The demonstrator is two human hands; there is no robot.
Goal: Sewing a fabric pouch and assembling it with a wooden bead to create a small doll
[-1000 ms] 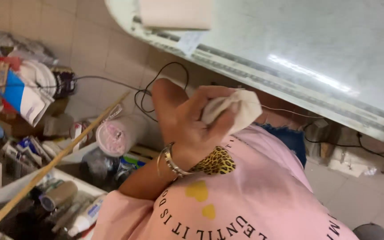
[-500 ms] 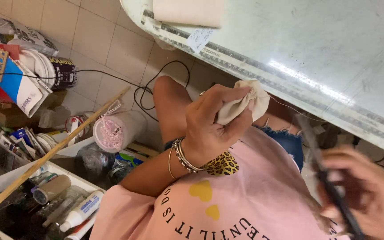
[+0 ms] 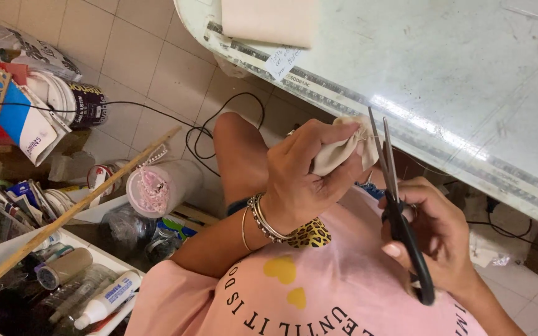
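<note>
My left hand (image 3: 303, 177) grips a small cream cloth piece (image 3: 342, 151), bunched between fingers and thumb, held up near the edge of the glass-topped table (image 3: 468, 74). Bracelets ring that wrist. My right hand (image 3: 434, 239) holds black-handled scissors (image 3: 400, 211); the blades point up and are slightly apart, their tips right beside the cloth's right end. Below both hands lies my pink printed shirt (image 3: 319, 298).
A cream rectangular piece (image 3: 269, 22) lies on the table's far corner. On the tiled floor at left: a wooden stick (image 3: 70, 214), a clear tub (image 3: 160, 186), a paint can (image 3: 85, 106), black cables (image 3: 200, 134), bottles and tubes in a white box (image 3: 88, 292).
My right hand has come up into view with the scissors and brought the blades beside the cloth. My left hand has stayed closed on the cloth, shifting slightly.
</note>
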